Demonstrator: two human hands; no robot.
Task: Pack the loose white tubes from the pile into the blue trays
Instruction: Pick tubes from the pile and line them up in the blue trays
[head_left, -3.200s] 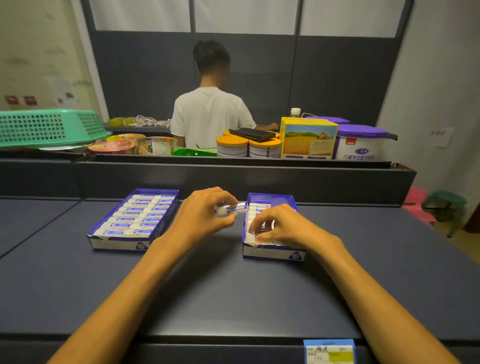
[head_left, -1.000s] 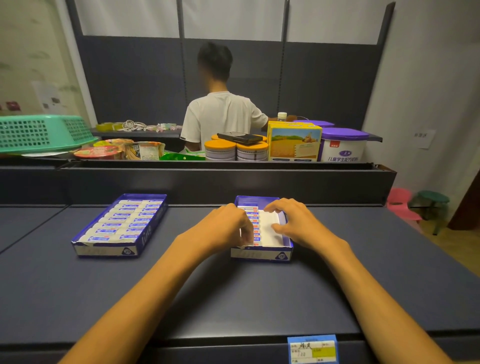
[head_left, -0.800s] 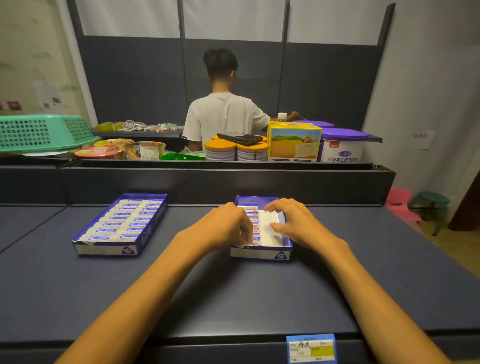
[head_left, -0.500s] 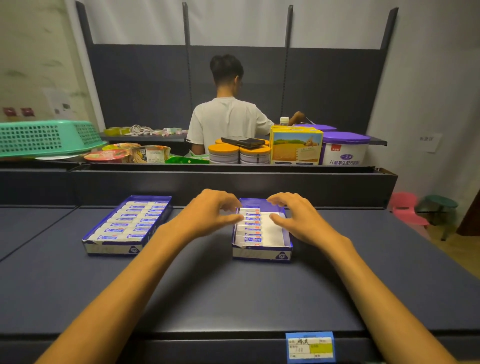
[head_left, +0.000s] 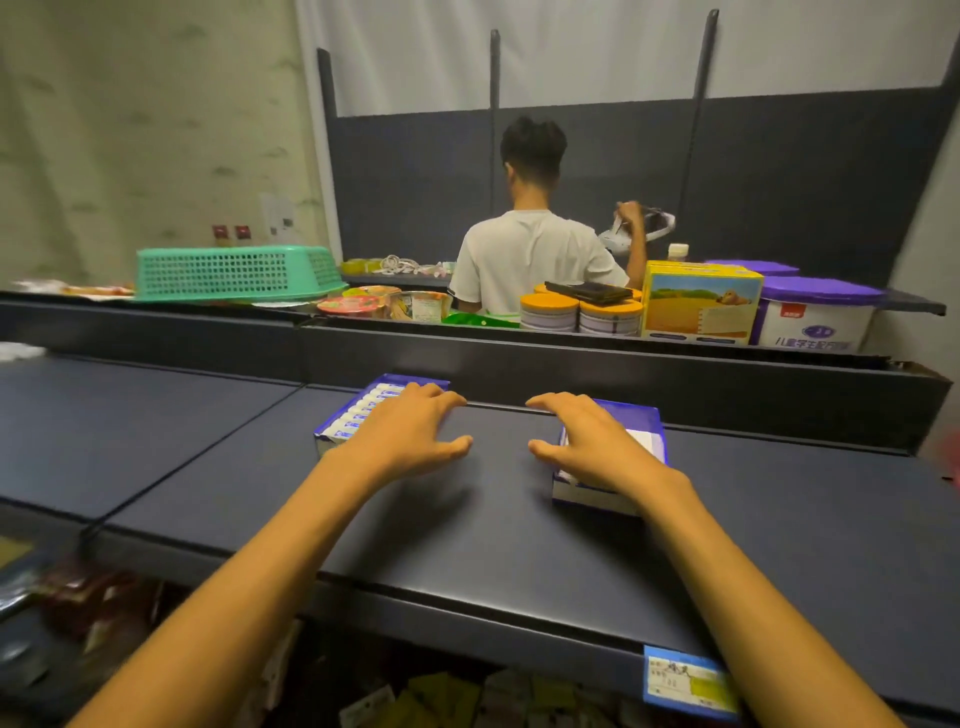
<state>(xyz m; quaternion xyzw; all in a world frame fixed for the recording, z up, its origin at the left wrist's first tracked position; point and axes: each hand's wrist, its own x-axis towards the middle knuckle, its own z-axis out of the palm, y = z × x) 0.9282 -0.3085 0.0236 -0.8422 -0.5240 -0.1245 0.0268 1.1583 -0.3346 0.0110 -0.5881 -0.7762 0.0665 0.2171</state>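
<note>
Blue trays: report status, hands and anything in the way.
Left hand open over left blue tray, full of white tubes. Right hand open over right blue tray. No loose tubes visible. Nothing blocking.

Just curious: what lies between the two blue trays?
Only bare dark shelf top in the head view, between left tray and right tray.

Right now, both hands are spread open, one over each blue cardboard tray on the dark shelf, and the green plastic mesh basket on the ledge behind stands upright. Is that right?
Not quite. In the head view the green plastic mesh basket lies upside down, rim on the ledge. The rest holds: the left hand and right hand are spread open, one over each blue cardboard tray on the dark shelf.
</note>
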